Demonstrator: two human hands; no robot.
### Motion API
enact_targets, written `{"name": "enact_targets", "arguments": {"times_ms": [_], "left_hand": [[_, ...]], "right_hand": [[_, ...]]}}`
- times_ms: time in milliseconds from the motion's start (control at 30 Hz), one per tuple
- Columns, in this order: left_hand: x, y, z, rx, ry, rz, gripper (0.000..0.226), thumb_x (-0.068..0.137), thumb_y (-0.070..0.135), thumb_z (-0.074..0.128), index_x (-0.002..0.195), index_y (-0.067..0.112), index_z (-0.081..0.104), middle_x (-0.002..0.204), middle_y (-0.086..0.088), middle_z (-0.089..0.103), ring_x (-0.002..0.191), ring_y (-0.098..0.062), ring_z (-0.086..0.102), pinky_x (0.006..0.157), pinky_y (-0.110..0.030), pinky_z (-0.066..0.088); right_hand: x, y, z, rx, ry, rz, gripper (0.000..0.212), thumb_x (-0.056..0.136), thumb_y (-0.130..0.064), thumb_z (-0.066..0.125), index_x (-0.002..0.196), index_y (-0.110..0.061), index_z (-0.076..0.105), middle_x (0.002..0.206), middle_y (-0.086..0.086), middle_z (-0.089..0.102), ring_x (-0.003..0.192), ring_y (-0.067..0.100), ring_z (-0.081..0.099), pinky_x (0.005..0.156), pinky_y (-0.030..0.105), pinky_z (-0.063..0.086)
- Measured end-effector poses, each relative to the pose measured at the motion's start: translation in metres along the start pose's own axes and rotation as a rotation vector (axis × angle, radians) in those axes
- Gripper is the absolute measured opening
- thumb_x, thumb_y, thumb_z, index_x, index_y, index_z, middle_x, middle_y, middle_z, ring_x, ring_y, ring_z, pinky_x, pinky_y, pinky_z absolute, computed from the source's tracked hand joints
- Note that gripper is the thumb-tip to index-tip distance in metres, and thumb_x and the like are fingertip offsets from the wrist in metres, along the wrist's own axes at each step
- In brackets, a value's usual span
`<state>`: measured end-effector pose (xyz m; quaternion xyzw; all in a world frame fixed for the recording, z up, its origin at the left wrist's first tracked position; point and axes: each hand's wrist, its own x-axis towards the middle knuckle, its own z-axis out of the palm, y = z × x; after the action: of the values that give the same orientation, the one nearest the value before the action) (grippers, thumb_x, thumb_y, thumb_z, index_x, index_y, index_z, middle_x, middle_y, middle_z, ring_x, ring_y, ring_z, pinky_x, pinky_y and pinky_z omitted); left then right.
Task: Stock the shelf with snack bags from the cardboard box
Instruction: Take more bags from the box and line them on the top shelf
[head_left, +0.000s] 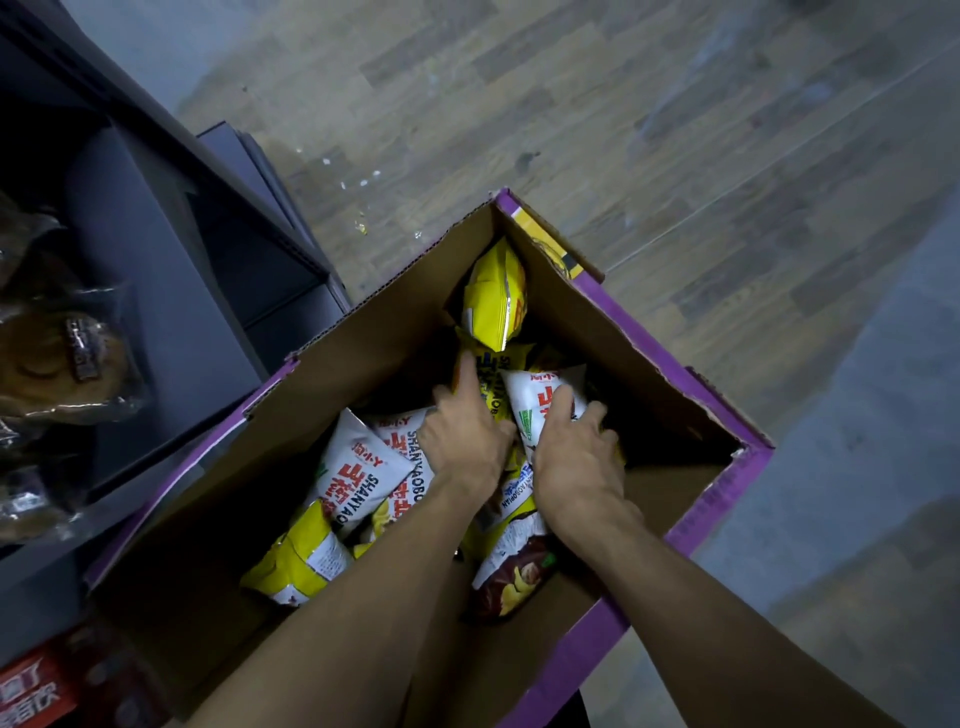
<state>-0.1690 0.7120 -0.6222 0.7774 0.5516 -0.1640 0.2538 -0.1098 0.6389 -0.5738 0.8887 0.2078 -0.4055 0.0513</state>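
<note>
Two bare forearms reach up from the bottom of the frame into the cardboard box (363, 353). At centre, the right hand (574, 457) has its fingers (592, 415) curled over the lower edge of a white snack bag (535, 395), gripping it. Just left of it, the left hand (465, 441) points its index finger straight onto a yellow bag with blue lettering (493, 374). Its other fingers dip between the bags, so I cannot tell whether they hold anything. More white bags (358, 467), a yellow bag (298, 561) and a brown bag (514, 577) lie around the wrists. Another yellow bag (493, 296) stands in the box's far corner. A dark shelf (156, 218) fills the left of the frame, and wooden floor (675, 130) the upper right.
</note>
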Motion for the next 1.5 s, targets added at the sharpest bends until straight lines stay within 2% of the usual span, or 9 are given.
{"name": "enact_targets", "arguments": {"times_ms": [133,233,333,500,767,967,1067,1200,1500], "left_hand": [[-0.001,-0.011,-0.01,-0.037,-0.041,-0.017,0.088,0.079,0.042,0.073,0.148,0.03,0.021,0.119,-0.013,0.054,0.107,-0.036,0.059,0.082,-0.041,0.047],[-0.015,-0.02,-0.023,-0.116,-0.042,-0.006,0.07,0.075,0.047,0.075,0.131,0.029,0.037,0.11,-0.012,0.061,0.104,-0.037,0.06,0.076,-0.041,0.046],[-0.04,-0.039,-0.042,-0.146,-0.062,-0.031,0.065,0.074,0.043,0.075,0.127,0.032,0.039,0.107,-0.006,0.064,0.103,-0.036,0.06,0.078,-0.042,0.047],[-0.078,-0.088,-0.068,-0.021,-0.01,-0.059,0.077,0.08,0.043,0.07,0.143,0.036,0.026,0.122,-0.003,0.056,0.109,-0.03,0.058,0.081,-0.039,0.047],[-0.081,-0.117,-0.048,0.106,-0.035,-0.082,0.091,0.085,0.037,0.07,0.152,0.032,0.007,0.134,-0.009,0.039,0.118,-0.028,0.053,0.085,-0.039,0.053],[-0.07,-0.11,-0.031,0.004,-0.044,-0.138,0.107,0.084,0.037,0.072,0.155,0.026,-0.007,0.139,-0.016,0.032,0.127,-0.032,0.041,0.098,-0.038,0.043],[-0.069,-0.108,-0.028,-0.042,-0.02,-0.155,0.102,0.086,0.041,0.068,0.154,0.029,-0.006,0.138,-0.016,0.035,0.123,-0.032,0.047,0.098,-0.038,0.044],[-0.074,-0.105,-0.045,-0.049,-0.028,-0.155,0.091,0.088,0.037,0.067,0.154,0.031,0.006,0.131,-0.012,0.043,0.115,-0.03,0.055,0.09,-0.037,0.047],[-0.156,-0.094,-0.131,-0.221,0.1,-0.085,0.078,0.082,0.038,0.07,0.148,0.027,0.029,0.112,-0.006,0.052,0.102,-0.028,0.057,0.08,-0.038,0.047]], "right_hand": [[-0.008,-0.002,0.003,-0.003,0.011,-0.037,0.07,0.096,-0.019,0.058,0.147,-0.022,0.01,0.14,0.016,0.032,0.121,0.036,0.048,0.084,0.039,0.047],[-0.016,-0.003,0.002,-0.025,0.025,-0.063,0.081,0.097,-0.018,0.055,0.153,-0.031,-0.001,0.14,0.017,0.03,0.118,0.035,0.05,0.081,0.037,0.044],[-0.029,-0.005,-0.006,-0.06,0.029,-0.104,0.086,0.096,-0.021,0.055,0.154,-0.032,-0.007,0.14,0.018,0.029,0.116,0.034,0.051,0.073,0.035,0.037],[-0.059,-0.016,-0.005,-0.167,-0.006,-0.175,0.08,0.099,-0.03,0.051,0.155,-0.034,-0.007,0.14,0.014,0.028,0.113,0.028,0.054,0.071,0.033,0.036],[-0.051,-0.034,0.029,-0.333,-0.094,-0.212,0.076,0.097,-0.015,0.05,0.157,-0.026,0.004,0.151,0.016,0.022,0.124,0.029,0.047,0.074,0.033,0.038],[-0.024,-0.047,0.054,-0.303,-0.161,-0.197,0.077,0.097,-0.036,0.052,0.157,-0.025,0.004,0.148,0.024,0.031,0.123,0.033,0.051,0.092,0.035,0.043],[-0.021,-0.051,0.055,-0.258,-0.163,-0.178,0.084,0.094,-0.029,0.059,0.157,-0.025,0.004,0.143,0.027,0.033,0.119,0.033,0.054,0.089,0.035,0.046],[-0.036,-0.046,0.038,-0.171,-0.13,-0.184,0.074,0.093,-0.01,0.055,0.154,-0.027,0.016,0.14,0.023,0.035,0.11,0.031,0.059,0.076,0.032,0.044],[-0.144,-0.038,-0.019,0.083,0.116,-0.314,0.075,0.092,-0.024,0.06,0.152,-0.039,0.017,0.146,0.012,0.026,0.112,0.031,0.055,0.081,0.038,0.047]]}}
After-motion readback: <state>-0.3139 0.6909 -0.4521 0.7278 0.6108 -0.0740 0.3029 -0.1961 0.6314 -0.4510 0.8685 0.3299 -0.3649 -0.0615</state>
